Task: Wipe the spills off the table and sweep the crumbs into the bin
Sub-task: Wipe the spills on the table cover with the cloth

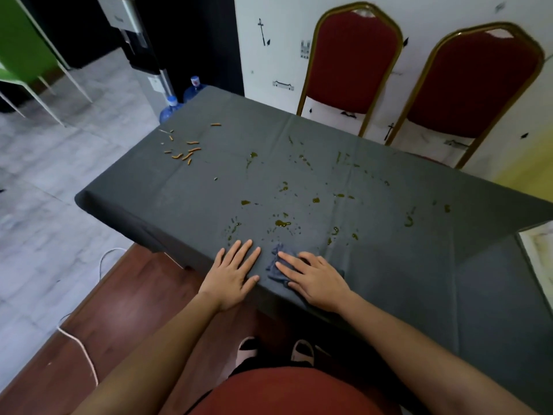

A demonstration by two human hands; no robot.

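A table under a dark grey cloth (209,187) fills the middle of the view. Yellow-brown spills (282,223) dot its centre and right side. Orange crumbs (187,151) lie scattered near the far left corner. My left hand (235,275) lies flat on the cloth at the near edge, fingers straight. Just to its right, my right hand (314,280) presses with straight fingers on a crumpled blue-grey rag (276,259), which sits just short of the nearest spills. No bin is in view.
Two red chairs with gold frames (353,64) stand against the white wall behind the table. Blue water bottles (169,109) and a water dispenser (143,49) stand past the far left corner. A white cable (77,342) runs over the floor at left. A green chair (21,40) is far left.
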